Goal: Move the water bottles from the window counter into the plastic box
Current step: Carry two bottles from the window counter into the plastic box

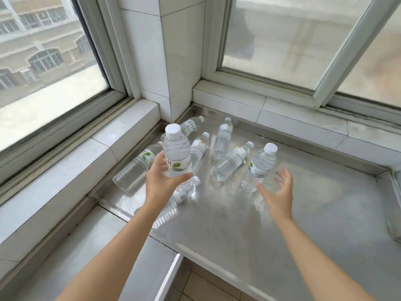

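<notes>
The left hand [161, 181] grips an upright water bottle [176, 153] around its lower body, lifted above the desk [303, 224]. The right hand [276, 192] is open, fingers spread, just beside a second upright bottle [259, 168] but apart from it. Behind both, toward the desk's far left corner under the windows, more bottles [230, 162] lie on their sides, one partly hidden under the left hand. The plastic box is out of view.
</notes>
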### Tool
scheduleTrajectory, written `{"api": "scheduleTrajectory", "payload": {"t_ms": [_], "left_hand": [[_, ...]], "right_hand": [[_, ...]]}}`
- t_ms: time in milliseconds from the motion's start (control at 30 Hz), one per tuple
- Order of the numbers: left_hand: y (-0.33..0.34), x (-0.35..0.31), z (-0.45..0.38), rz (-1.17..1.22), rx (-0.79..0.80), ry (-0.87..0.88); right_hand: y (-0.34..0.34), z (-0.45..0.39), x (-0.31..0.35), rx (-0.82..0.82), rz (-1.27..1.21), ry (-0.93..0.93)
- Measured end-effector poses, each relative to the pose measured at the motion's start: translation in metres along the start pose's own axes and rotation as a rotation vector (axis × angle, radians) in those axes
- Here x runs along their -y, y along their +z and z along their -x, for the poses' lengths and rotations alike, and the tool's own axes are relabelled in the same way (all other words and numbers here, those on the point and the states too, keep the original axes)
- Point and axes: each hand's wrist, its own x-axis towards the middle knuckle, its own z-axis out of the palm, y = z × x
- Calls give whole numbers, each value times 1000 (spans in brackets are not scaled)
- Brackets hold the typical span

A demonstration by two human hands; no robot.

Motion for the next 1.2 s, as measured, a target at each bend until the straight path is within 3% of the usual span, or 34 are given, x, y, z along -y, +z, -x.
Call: {"api": "scheduleTrajectory", "payload": {"t_ms": [200,500,833,967,1200], "left_hand": [[37,3,15,-91,-17,-34],[47,10,42,-140,-95,-72],[19,10,69,-233,-186,-37],[1,-1,90,-232,-235,22],[-57,-15,139,-213,-353,69]], "right_hand": [[11,-31,0,140,-26,-48],[25,-54,-2,94,-88,-51],[14,-41,16,498,-171,21],[22,-6,44,696,-251,-11],[36,76,108,888,-382,-76]]}}
